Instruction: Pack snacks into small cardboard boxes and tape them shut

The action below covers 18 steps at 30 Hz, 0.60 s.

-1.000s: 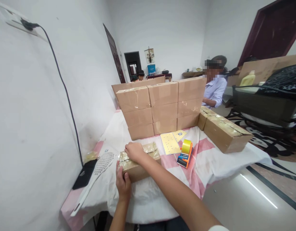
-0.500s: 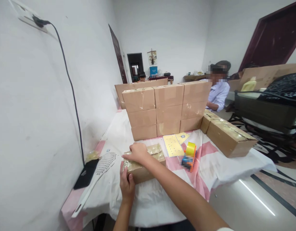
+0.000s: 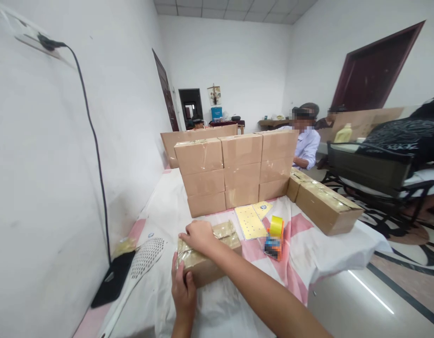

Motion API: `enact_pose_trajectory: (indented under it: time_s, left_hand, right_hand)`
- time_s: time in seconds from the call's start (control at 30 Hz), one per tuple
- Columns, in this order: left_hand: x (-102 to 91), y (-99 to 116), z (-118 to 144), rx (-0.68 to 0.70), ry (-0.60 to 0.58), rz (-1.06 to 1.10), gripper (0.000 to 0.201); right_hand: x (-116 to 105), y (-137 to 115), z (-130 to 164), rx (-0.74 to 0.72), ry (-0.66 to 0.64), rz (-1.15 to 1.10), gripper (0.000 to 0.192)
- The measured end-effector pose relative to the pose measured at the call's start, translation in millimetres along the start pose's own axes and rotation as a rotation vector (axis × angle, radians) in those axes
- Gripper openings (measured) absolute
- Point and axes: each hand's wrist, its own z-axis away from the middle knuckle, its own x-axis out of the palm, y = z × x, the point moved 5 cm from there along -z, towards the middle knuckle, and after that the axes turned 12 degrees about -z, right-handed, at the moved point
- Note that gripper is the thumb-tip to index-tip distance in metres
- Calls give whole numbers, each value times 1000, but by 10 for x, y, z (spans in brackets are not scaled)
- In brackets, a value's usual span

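1. Small taped cardboard box (image 3: pixel 212 253), lying on the near part of the cloth-covered table (image 3: pixel 160 220).
2. Right hand (image 3: pixel 199 236), laid palm-down on the box top, fingers curled over its far left edge.
3. Left hand (image 3: pixel 183 288), pressed flat against the box's near left end.
4. Yellow dotted sheet (image 3: pixel 251 221) and tape dispenser (image 3: pixel 275 236), just right of the box.
5. White perforated swatter (image 3: pixel 139 267) and black device (image 3: pixel 113 279), to the left.
6. Stacked cardboard boxes (image 3: pixel 238 171) behind; seated person (image 3: pixel 305 143) beyond.
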Motion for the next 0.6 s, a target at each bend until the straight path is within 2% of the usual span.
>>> enact_pose_trajectory:
  time_s: [0.13,0.27,0.43,0.6]
  left_hand:
    - [6,-33,4,-13,11,0,49]
    - [11,-45,-9,-18,4,-14,49]
    - [-7,-22,-19,18,9,-53,54]
    - [-26,-10,-39,35,5,-67,50]
  right_hand:
    - [0,4,30,-39,-26,-5,66]
    - [-31,5,82,-155,-106,-9,75]
    - [-36,66,118,-223,-135,-39,61]
    - [-39,94,162,-215,-67,-88,41]
